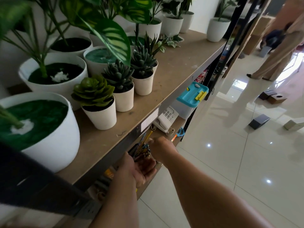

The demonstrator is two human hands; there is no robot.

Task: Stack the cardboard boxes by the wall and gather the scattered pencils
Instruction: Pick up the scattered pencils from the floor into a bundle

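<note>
A bundle of coloured pencils (pixel 143 147) stands in a dark holder on the lower shelf, just under the edge of the top shelf board (pixel 167 89). My left hand (pixel 139 170) is cupped palm-up under and around the pencil bundle. My right hand (pixel 160 148) is closed beside the pencil tips, pinching near a yellow pencil (pixel 149 135) that sticks up. Small boxes (pixel 273 97) lie scattered on the tiled floor at the right, a dark one (pixel 259 121) and a pale one (pixel 294 124) among them.
Several white pots with artificial plants (pixel 98 102) crowd the top shelf. On the lower shelf sit a white desk phone (pixel 166 118) and a clear tub with a blue lid (pixel 191 96). A person in beige trousers (pixel 276 55) stands at the far right.
</note>
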